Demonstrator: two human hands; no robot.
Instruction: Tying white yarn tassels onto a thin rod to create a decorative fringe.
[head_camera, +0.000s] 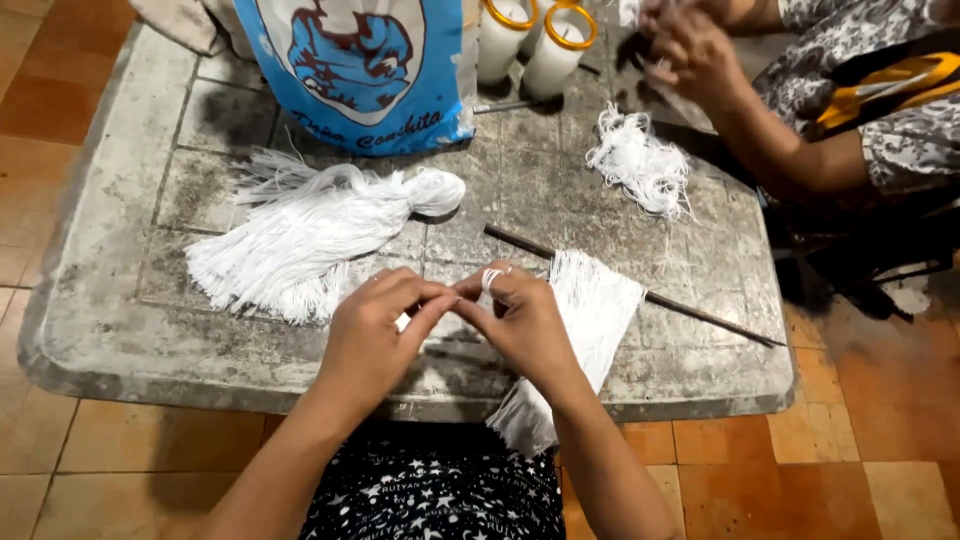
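Observation:
My left hand (375, 335) and my right hand (520, 320) meet over the near edge of a worn stone table (120, 250). Both pinch a short loop of white string (492, 278) between the fingertips; the loop is wound round a finger of the right hand. Under my right hand lies a flat sheaf of cut white strings (590, 310), hanging over the table's edge. A larger tied bundle of white strings (310, 235) lies to the left, beyond my left hand.
A thin dark rod (700, 315) lies across the table under the sheaf. A blue and white bag (360, 70) and two white candles with orange rims (555, 45) stand at the back. Another person's hands (690, 50) work near a loose string pile (640, 160).

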